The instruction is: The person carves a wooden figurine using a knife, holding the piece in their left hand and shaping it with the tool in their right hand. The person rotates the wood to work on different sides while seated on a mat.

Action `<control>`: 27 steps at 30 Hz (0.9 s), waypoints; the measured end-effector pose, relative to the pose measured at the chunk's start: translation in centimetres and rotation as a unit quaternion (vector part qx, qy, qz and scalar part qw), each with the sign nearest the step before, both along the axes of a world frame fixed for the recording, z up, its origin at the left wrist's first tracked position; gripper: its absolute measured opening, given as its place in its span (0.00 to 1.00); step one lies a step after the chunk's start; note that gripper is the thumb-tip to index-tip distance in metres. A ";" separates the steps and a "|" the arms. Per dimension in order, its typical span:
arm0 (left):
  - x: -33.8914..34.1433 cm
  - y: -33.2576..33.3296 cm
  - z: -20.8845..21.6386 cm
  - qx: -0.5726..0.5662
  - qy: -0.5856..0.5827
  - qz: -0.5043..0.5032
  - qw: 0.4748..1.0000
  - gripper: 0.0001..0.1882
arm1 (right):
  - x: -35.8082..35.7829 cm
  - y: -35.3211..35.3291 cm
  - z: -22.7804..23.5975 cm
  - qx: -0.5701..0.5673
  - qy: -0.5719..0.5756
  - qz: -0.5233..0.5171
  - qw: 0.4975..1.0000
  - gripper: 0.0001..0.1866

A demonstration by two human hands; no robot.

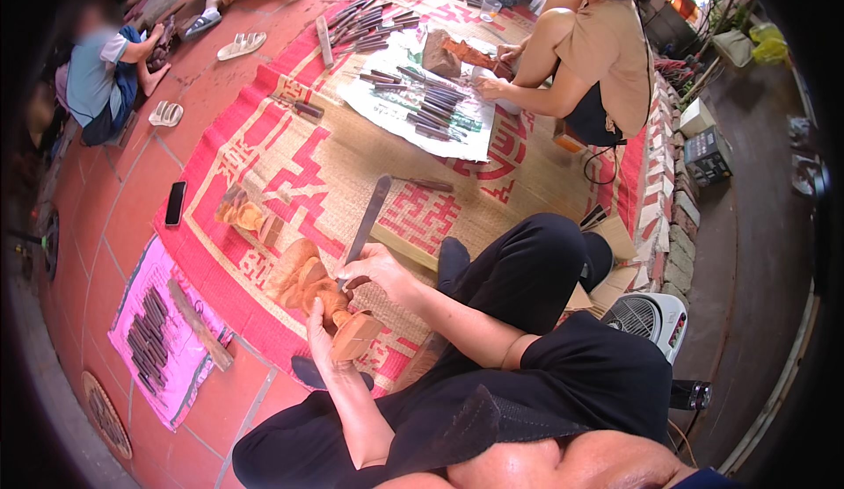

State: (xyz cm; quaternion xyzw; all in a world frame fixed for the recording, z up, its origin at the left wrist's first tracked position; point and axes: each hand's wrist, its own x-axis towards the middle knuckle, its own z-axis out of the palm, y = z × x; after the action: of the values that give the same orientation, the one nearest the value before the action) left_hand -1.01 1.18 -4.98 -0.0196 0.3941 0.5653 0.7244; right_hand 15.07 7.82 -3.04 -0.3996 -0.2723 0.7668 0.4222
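Observation:
Over the mat in front of my lap, a carved wooden figure (305,280) with a flat block base lies tilted. My left hand (325,341) is closed round it from below, near the base. My right hand (380,273) grips the lower end of a long, flat, dark file (367,217), which points up and away. The file's lower end meets or nearly touches the carving's side; the exact contact is hidden by my fingers. Just beyond stands a second, smaller wooden carving (249,215). A slim wood-handled tool (426,183) rests on the mat to the right.
Across the red-and-tan woven mat (338,151), a person in a tan shirt (607,67) handles a carved piece beside rows of carving tools (440,102). A phone (176,203) lies at the mat's left edge. More tools (149,335) lie on pink cloth. A fan (646,322) stands right.

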 end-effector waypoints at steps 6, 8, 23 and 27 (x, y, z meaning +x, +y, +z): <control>0.7 0.2 1.3 -0.030 -0.015 0.043 0.999 0.24 | 0.0 -0.1 -0.3 0.055 -0.013 0.058 0.997 0.09; 0.7 0.2 1.3 -0.032 -0.030 0.027 0.999 0.24 | -0.1 -0.1 -0.7 0.056 0.000 0.059 0.997 0.10; -0.3 0.0 0.6 -0.028 -0.061 0.004 0.998 0.25 | -0.1 0.1 0.8 -0.006 0.013 -0.019 1.000 0.07; 0.1 0.4 0.4 -0.029 -0.098 0.028 0.994 0.26 | 0.0 -0.1 0.3 0.057 -0.009 0.071 0.996 0.08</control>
State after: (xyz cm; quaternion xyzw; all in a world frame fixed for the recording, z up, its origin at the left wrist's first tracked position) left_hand -0.88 1.55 -4.57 -0.1064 0.3367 0.5692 0.7425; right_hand 15.10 7.70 -2.70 -0.3617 -0.3470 0.7741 0.3867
